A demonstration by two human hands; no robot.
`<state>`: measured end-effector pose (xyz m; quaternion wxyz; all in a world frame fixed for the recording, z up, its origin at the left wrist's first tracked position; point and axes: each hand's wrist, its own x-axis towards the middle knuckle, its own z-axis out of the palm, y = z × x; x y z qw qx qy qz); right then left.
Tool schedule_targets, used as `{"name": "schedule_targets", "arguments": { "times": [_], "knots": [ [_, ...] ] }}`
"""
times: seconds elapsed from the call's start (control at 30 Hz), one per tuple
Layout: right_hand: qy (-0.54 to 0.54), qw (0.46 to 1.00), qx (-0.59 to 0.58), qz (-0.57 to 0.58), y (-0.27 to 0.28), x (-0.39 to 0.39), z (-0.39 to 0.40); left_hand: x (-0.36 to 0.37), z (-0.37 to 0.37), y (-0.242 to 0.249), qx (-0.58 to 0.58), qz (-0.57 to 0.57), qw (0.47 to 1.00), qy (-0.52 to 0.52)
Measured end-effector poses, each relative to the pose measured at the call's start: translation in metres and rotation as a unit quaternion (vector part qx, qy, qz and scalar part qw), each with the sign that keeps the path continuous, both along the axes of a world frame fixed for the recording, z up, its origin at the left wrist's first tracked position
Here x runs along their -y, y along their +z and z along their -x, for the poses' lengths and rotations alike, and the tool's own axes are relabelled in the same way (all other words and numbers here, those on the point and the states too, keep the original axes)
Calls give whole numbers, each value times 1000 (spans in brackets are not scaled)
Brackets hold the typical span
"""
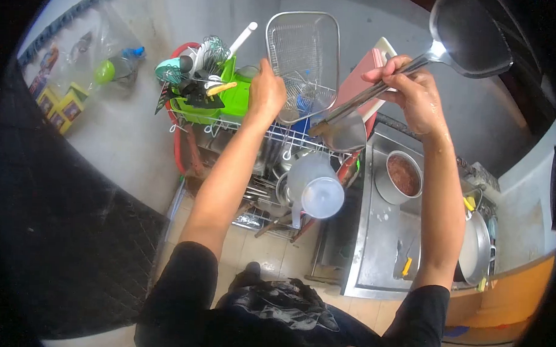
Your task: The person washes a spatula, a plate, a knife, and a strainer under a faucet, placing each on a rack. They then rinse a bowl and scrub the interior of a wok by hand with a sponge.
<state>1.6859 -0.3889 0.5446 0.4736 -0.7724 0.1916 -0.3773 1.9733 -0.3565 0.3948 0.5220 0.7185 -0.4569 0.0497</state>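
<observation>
My right hand (418, 99) is closed around the long handle of a metal wok spatula (469, 39). Its broad blade points up and to the right, and the handle's brown end hangs over the dish rack. Water glistens on this hand and forearm. My left hand (267, 93) is curled closed over the rack, overlapping the left rim of a wire mesh basket (313, 46). Its fingertips are hidden, so whether it grips the rim cannot be made out. Left of it stands a bright green utensil holder (236, 98) with whisks (215, 51) and other utensils.
The white wire dish rack (267, 133) carries a translucent plastic pitcher (321, 193) on its near side and a pink cutting board (359, 81) at right. On the steel counter (374, 238) sits a pot with reddish-brown contents (403, 176). A bag (104, 51) hangs at left.
</observation>
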Motion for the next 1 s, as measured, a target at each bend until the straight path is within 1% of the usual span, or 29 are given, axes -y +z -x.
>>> {"name": "schedule_targets", "arguments": {
  "times": [0.03,0.07,0.13,0.2,0.27,0.37,0.43,0.5,0.53,0.57,0.6,0.67,0.7,0.73,0.77,0.8,0.83,0.93,1.0],
  "knots": [
    [1,1000,-7,-8,-7,2,-8,-1,1,4,54,38,998,0],
    [3,1000,-15,-15,-16,2,-15,1,0,2,50,40,998,-7],
    [-16,999,-9,-27,-34,-1,-34,8,-3,-1,61,103,992,-33],
    [-19,998,-15,-65,-55,8,-51,5,1,-2,57,109,992,-41],
    [-28,998,-12,-54,-67,14,-63,2,4,-2,58,118,990,-45],
    [-52,997,-11,-48,-62,9,-75,-4,12,-13,47,77,993,-81],
    [-72,996,-16,-50,-59,3,-79,-7,15,-18,54,64,993,-85],
    [-92,993,-46,-54,-53,-3,-82,-7,18,-23,60,50,993,-91],
    [-94,993,-46,-55,-53,-7,-84,-6,18,-24,62,79,991,-85],
    [-118,992,-17,-42,-53,-12,-87,-6,18,-22,65,109,989,-79],
    [-140,990,13,-26,-50,-14,-90,-6,17,-18,66,111,988,-80],
    [-154,988,20,-1,-40,-15,-91,-10,14,-10,63,150,984,-66],
    [-169,985,27,19,-39,-16,-91,-13,13,-6,62,148,985,-66],
    [-170,985,26,16,-41,-14,-93,-16,12,-1,37,131,988,-74],
    [-172,984,11,41,-44,-11,-95,-17,12,3,13,114,990,-82],
    [-175,982,-4,67,-47,-7,-98,-14,12,-1,14,112,990,-84],
    [-159,986,19,49,-59,1,-101,-12,12,-4,28,127,989,-76],
    [-167,984,-11,64,-77,13,-108,-4,16,-14,45,154,985,-68],
    [-167,984,3,67,-79,12,-111,-8,21,-13,46,162,984,-65]
  ]
}}
